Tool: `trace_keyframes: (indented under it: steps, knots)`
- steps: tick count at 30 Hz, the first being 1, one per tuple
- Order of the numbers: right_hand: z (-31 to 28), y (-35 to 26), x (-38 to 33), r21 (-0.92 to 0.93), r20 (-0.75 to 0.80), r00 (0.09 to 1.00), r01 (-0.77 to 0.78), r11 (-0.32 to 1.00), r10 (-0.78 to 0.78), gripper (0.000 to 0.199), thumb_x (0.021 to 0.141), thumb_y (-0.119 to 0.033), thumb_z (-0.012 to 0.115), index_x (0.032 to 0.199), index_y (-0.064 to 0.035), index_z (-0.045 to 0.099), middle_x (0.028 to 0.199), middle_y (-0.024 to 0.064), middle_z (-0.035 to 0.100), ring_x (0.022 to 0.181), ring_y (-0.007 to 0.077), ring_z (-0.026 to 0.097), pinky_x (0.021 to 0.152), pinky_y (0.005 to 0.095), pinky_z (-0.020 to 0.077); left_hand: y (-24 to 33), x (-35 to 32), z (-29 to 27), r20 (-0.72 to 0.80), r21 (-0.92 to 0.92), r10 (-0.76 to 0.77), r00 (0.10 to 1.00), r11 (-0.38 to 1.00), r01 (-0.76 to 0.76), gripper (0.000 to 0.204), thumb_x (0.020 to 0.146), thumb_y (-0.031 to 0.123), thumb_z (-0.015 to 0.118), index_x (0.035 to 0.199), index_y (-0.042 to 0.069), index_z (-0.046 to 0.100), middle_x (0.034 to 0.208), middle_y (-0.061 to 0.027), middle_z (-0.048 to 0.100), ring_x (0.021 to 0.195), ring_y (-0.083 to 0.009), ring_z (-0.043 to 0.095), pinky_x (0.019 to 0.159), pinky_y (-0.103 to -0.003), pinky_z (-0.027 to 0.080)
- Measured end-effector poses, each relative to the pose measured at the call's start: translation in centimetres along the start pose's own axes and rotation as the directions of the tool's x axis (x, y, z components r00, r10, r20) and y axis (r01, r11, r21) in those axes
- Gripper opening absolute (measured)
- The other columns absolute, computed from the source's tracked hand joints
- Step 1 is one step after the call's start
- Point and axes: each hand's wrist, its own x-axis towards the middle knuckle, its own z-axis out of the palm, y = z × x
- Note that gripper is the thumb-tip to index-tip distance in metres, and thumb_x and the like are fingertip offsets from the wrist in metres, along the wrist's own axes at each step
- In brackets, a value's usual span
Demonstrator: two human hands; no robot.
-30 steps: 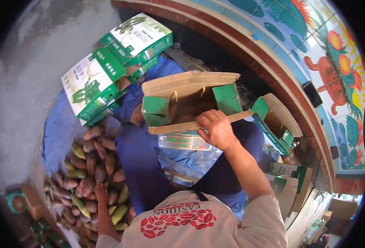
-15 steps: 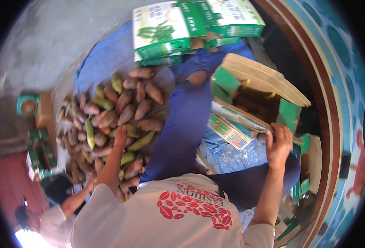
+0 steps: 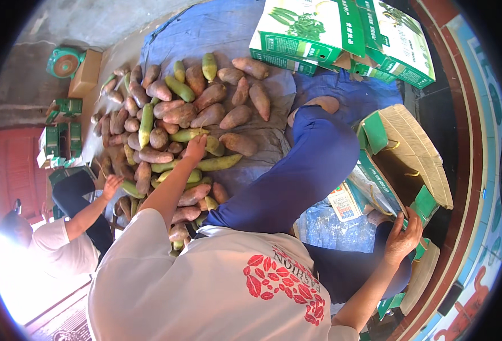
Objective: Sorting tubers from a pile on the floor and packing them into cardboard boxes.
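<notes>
My left hand reaches into a heap of reddish-brown sweet potatoes and long green radishes. Its fingers are closed at the end of one green radish, partly hidden by the hand. On the right, my right hand grips the near edge of an upright cardboard box, white and green outside, whose flaps stand open. The contents of the box are in shadow. Beside it, partly covered by the box and my leg, lies a digital scale.
Closed green-and-white cartons are stacked at the far right on a blue tarp. A co-worker sits at the left, one hand beside the heap. Behind are a teal round dial scale and a brown box.
My view has turned left, so the heap and boxes sit farther right. A green radish now shows at my left fingertips. My right hand remains on the box edge.
</notes>
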Motion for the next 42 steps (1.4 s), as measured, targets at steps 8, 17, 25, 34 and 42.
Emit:
trace_keyframes:
  steps: [8,17,25,34,42]
  knots:
    - [0.7,0.3,0.0,-0.006,-0.014,1.0,-0.018,1.0,0.018,0.015,0.087,-0.016,0.058,0.097,-0.0047,0.06,0.09,0.0118,0.063,0.086,0.0314,0.06,0.077,0.0414,0.0447,-0.6,-0.5,0.4,-0.1,0.345,0.357,0.929,0.888,-0.305,0.025,0.085,0.023,0.057,0.105,0.009,0.051,0.105,-0.0191,0.052,0.098,-0.0397,0.055,0.082,-0.045,0.045]
    - [0.6,0.2,0.2,0.001,-0.018,0.999,-0.027,1.0,0.027,0.013,0.086,-0.014,0.059,0.095,-0.0053,0.06,0.089,0.0107,0.063,0.085,0.0307,0.06,0.076,0.0407,0.0449,-0.2,-1.2,-1.5,-0.117,0.679,0.126,0.985,0.734,-0.013,0.055,0.078,0.024,0.067,0.125,0.017,0.038,0.115,-0.0191,0.048,0.102,-0.0349,0.056,0.085,-0.042,0.048]
    - [0.2,0.2,-0.1,-0.021,-0.019,0.998,-0.055,0.998,0.055,0.012,0.084,-0.012,0.059,0.094,-0.0055,0.061,0.089,0.0108,0.063,0.085,0.0308,0.06,0.078,0.0403,0.0449,3.1,-1.7,-2.5,0.031,0.828,-0.21,0.977,0.554,0.093,0.062,0.069,0.034,0.074,0.12,0.007,0.05,0.114,-0.0185,0.061,0.107,-0.0307,0.058,0.09,-0.04,0.048]
    - [-1.0,-0.5,0.2,0.078,-0.061,0.997,-0.05,0.996,0.054,0.018,0.075,-0.008,0.066,0.092,-0.0052,0.061,0.089,0.0122,0.061,0.085,0.0316,0.057,0.077,0.0399,0.0438,0.1,-2.3,-1.5,0.169,0.694,-0.244,0.955,0.717,0.06,0.058,0.075,0.03,0.069,0.123,0.005,0.049,0.102,-0.0177,0.065,0.081,-0.0253,0.068,0.071,-0.037,0.054]
    - [-1.9,-0.5,0.0,0.148,-0.13,0.989,-0.051,0.988,0.071,0.016,0.077,-0.012,0.067,0.09,-0.0042,0.061,0.088,0.0119,0.061,0.085,0.0308,0.057,0.079,0.039,0.0425,1.0,-2.4,-2.4,0.12,0.496,-0.374,0.92,0.825,0.271,0.054,0.08,0.032,0.066,0.12,0.001,0.048,0.091,-0.018,0.066,0.063,-0.026,0.068,0.05,-0.033,0.052]
